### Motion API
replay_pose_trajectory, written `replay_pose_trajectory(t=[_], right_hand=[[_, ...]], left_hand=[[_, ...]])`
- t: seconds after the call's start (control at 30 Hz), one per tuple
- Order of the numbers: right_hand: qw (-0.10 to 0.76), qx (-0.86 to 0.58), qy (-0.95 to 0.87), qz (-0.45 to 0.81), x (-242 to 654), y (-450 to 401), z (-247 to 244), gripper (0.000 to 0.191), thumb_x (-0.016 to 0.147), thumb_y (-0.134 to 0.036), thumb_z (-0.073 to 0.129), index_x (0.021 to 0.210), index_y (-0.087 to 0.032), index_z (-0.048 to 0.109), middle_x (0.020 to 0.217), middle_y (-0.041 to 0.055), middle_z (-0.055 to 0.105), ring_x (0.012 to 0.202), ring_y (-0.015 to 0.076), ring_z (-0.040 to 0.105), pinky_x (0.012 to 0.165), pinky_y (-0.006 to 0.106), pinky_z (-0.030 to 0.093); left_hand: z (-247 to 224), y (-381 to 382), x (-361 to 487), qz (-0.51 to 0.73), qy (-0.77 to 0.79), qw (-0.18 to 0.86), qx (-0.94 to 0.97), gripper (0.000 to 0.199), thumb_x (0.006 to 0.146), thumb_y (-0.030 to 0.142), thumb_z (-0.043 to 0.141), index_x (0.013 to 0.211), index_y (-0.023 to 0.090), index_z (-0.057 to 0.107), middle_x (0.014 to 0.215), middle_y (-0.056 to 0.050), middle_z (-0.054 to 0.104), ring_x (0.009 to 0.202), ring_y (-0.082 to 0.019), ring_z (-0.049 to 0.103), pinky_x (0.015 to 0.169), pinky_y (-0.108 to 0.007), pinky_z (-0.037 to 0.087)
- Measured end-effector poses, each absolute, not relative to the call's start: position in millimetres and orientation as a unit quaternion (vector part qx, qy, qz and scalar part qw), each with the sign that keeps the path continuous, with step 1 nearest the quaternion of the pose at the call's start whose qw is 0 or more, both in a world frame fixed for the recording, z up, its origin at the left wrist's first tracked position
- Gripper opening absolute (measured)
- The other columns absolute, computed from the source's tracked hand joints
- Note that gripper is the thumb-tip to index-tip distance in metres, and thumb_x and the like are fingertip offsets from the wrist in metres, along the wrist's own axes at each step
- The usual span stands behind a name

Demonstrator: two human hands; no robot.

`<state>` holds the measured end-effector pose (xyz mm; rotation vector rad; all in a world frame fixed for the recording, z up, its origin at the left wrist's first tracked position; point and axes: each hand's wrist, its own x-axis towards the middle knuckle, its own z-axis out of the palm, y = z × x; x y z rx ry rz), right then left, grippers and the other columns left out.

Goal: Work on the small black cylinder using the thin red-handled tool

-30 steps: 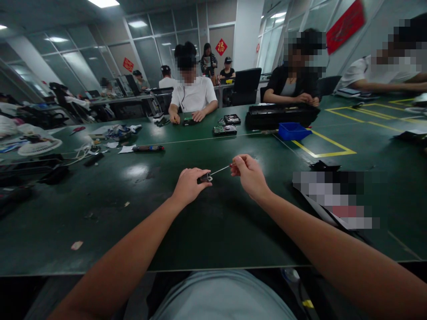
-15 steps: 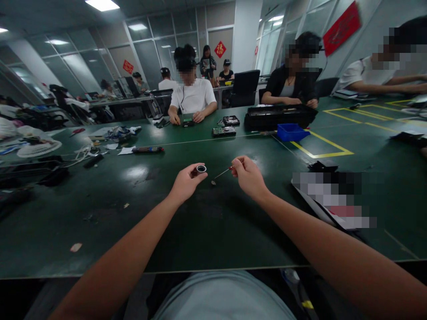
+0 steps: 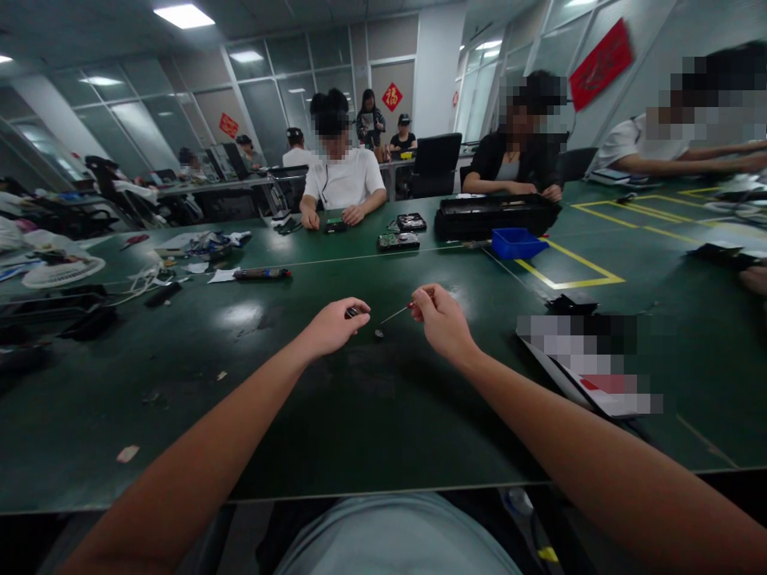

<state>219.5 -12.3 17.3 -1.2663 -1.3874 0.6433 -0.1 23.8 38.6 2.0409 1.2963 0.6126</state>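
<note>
My left hand is closed around a small dark, silver-rimmed round part, mostly covered by the fingers. What kind of part it is I cannot make out. In my right hand is a thin screwdriver with a red handle, its shaft pointing down and left toward the other hand. Just below the shaft's tip a small light-coloured metal piece lies on the green tabletop. The two hands are apart, over the middle of the table.
Across the table a co-worker in white handles a small device. Hard drives, a blue bin and a long black casing stand at the back. A pen-shaped tool lies left, a pale folder right.
My left hand has tilted the round part, so its open dark face no longer shows. The screwdriver tip is now slightly apart from the small metal piece.
</note>
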Motion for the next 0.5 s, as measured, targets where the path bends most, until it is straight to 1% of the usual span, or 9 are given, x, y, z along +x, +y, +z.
replay_pose_trajectory(t=[0.07,0.1,0.17,0.23,0.3,0.4,0.5], right_hand=[[0.547,-0.534,-0.585,0.271,220,-12,17,0.023,0.096,-0.041,0.044,0.087,-0.024,0.055,0.074,0.0010,0.062,0.070,0.0181,0.059,0.069,0.034,0.045],[0.547,-0.534,-0.585,0.270,220,-11,17,0.023,0.096,-0.041,0.044,0.087,-0.024,0.055,0.074,0.0009,0.062,0.070,0.0180,0.058,0.068,0.034,0.045],[0.550,-0.532,-0.585,0.269,221,-9,15,0.023,0.096,-0.042,0.044,0.086,-0.024,0.055,0.073,0.0004,0.061,0.069,0.0178,0.058,0.067,0.034,0.045],[0.554,-0.529,-0.582,0.271,221,-7,13,0.023,0.095,-0.042,0.045,0.085,-0.024,0.055,0.071,-0.0002,0.060,0.067,0.0175,0.057,0.066,0.034,0.044],[0.556,-0.528,-0.579,0.276,221,-6,12,0.023,0.095,-0.043,0.045,0.086,-0.024,0.055,0.071,-0.0004,0.061,0.067,0.0175,0.058,0.066,0.033,0.044],[0.553,-0.529,-0.578,0.282,221,-7,13,0.023,0.095,-0.043,0.045,0.086,-0.024,0.056,0.073,0.0004,0.062,0.069,0.0176,0.058,0.067,0.033,0.045],[0.548,-0.532,-0.581,0.282,220,-9,15,0.023,0.095,-0.042,0.045,0.086,-0.024,0.056,0.074,0.0008,0.062,0.069,0.0178,0.059,0.068,0.033,0.045]], left_hand=[[36,27,6,0.188,0.474,0.222,0.831,0.027,0.088,0.031,0.055,0.108,0.022,0.071,0.103,-0.008,0.069,0.090,-0.024,0.064,0.083,-0.037,0.048],[34,28,9,0.168,0.466,0.186,0.848,0.028,0.089,0.030,0.053,0.108,0.023,0.072,0.107,-0.009,0.069,0.095,-0.025,0.063,0.086,-0.039,0.048],[28,30,14,0.129,0.458,0.149,0.867,0.030,0.089,0.031,0.054,0.111,0.024,0.073,0.107,-0.010,0.070,0.096,-0.026,0.064,0.086,-0.038,0.048],[21,31,17,0.098,0.455,0.139,0.874,0.033,0.086,0.036,0.059,0.113,0.024,0.073,0.103,-0.010,0.070,0.091,-0.026,0.064,0.081,-0.036,0.050],[15,32,17,0.077,0.453,0.132,0.878,0.033,0.084,0.037,0.062,0.112,0.025,0.073,0.101,-0.010,0.070,0.089,-0.026,0.065,0.078,-0.034,0.050],[9,33,15,0.069,0.454,0.121,0.880,0.028,0.085,0.034,0.060,0.107,0.026,0.074,0.103,-0.009,0.070,0.092,-0.027,0.065,0.078,-0.034,0.050],[9,33,14,0.079,0.456,0.120,0.878,0.032,0.086,0.037,0.062,0.114,0.027,0.072,0.106,-0.010,0.069,0.093,-0.028,0.065,0.078,-0.036,0.050]])
